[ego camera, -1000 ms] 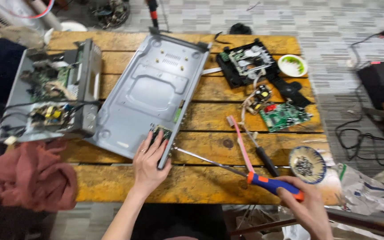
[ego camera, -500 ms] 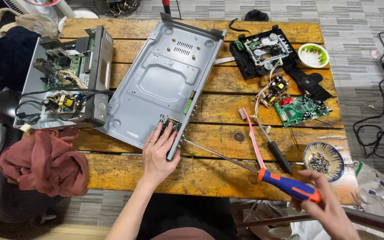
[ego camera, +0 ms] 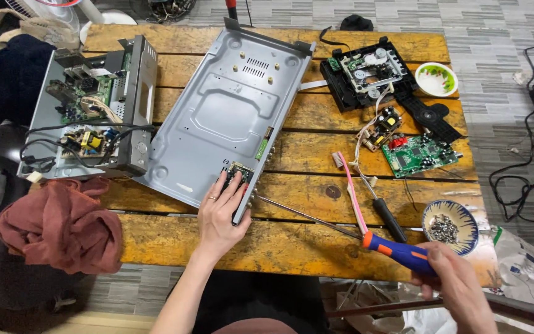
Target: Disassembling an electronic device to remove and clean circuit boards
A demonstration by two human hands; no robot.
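A grey chassis (ego camera: 230, 117), lying mid-table (ego camera: 292, 241), is pressed at its near corner by the left hand (ego camera: 220, 216), fingers spread flat, while a long blue-handled screwdriver (ego camera: 397, 249) is gripped by the right hand (ego camera: 456, 284).

Worn wooden plank table (ego camera: 292, 241), grey striped tile floor (ego camera: 496, 37), even light

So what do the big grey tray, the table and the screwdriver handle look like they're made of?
Tray: likely sheet metal, matte grey, with stamped ribs and folded edges. Table: wooden planks, worn yellowish finish, visible grain. Handle: probably plastic or rubber, smooth blue and orange.
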